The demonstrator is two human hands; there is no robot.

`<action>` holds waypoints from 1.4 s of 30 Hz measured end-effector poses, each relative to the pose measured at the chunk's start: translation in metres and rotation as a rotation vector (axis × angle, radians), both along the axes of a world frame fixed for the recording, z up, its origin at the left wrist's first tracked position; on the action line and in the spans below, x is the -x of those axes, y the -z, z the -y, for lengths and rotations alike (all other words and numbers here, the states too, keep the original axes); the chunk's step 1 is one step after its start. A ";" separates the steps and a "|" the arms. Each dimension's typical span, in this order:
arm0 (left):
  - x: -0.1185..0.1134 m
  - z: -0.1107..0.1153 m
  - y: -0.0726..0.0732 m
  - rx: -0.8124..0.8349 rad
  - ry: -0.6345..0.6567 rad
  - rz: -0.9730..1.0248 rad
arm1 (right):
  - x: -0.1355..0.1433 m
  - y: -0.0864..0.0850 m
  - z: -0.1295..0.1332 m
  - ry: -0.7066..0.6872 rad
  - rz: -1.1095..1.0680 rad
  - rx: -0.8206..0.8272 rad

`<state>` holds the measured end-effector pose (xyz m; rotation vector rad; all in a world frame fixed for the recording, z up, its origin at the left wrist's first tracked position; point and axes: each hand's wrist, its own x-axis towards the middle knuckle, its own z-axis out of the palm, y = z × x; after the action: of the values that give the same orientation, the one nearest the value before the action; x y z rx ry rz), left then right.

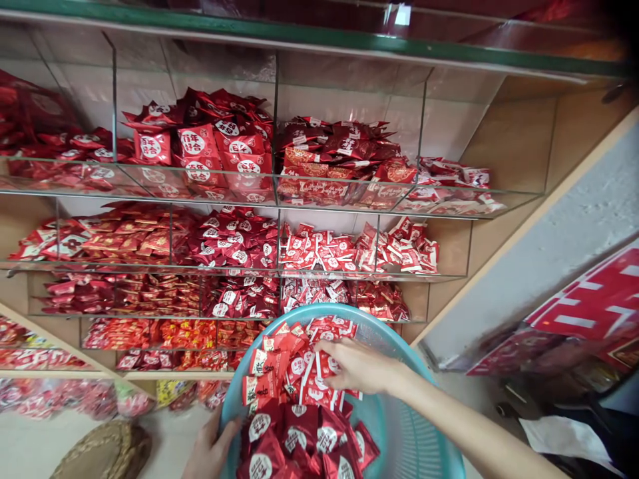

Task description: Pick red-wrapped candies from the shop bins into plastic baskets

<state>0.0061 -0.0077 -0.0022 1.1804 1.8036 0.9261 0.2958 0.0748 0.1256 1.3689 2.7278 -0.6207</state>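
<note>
Inside a round turquoise plastic basket (417,426): my right hand (352,364) over flat red packets with white edges (317,396)

Those packets lie in the basket's far half; one oblong one has its long axis running away from me, far end leaning right. My right hand is half open, fingers bent over them, thumb apart; I cannot tell whether it has hold of any. My left hand (210,449) is closed on the basket's left rim, its fingers partly hidden. Left of the white-edged packets, orange-red packets with cream ends (264,362) lie crosswise, cream to the left. Nearer me, shiny dark red packets with round white labels (297,436) point various ways. Beyond stand glass-divided wooden shelves (524,133).
</note>
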 end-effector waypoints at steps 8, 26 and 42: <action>0.000 0.000 0.002 0.071 -0.052 0.009 | 0.006 0.019 0.010 0.012 0.055 -0.059; -0.002 0.001 -0.001 0.065 -0.018 0.021 | -0.029 0.001 -0.050 0.181 -0.134 -0.245; -0.003 0.001 -0.009 0.053 -0.002 -0.004 | 0.018 0.017 0.009 -0.098 -0.018 -0.108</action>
<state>0.0087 -0.0086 0.0066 1.1482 1.8219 0.8725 0.2778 0.0654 0.1090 1.2456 2.8604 -0.4886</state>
